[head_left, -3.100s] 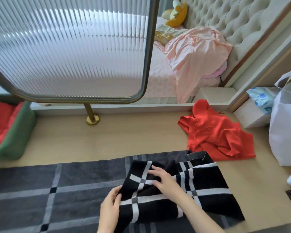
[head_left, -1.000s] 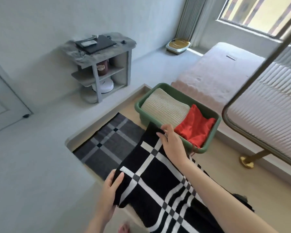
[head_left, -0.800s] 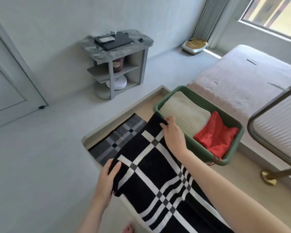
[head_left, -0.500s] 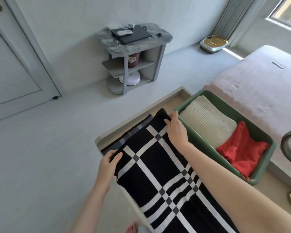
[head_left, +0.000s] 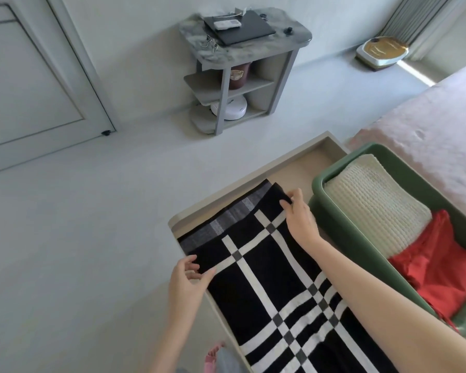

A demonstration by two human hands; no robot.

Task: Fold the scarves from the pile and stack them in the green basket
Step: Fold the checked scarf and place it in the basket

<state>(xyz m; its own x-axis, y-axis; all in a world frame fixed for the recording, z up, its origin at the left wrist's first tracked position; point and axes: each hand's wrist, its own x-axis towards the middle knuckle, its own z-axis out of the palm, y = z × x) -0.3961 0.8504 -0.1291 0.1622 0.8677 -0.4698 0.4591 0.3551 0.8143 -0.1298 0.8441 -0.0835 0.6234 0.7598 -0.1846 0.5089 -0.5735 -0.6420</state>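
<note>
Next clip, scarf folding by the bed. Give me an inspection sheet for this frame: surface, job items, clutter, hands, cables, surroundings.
Surface: beige platform with a grey checked rug under the work.
Job's things: plaid scarf stretched over the rug; green basket beside it holds a folded cream scarf and a red scarf.
Clutter: pink item at the bottom edge, unidentifiable.
Hands: left hand pinches one end corner of the plaid scarf; right hand pinches the other, by the basket.
Cables: nothing seen.
Surroundings: side table with laptop, door, bed.
</note>
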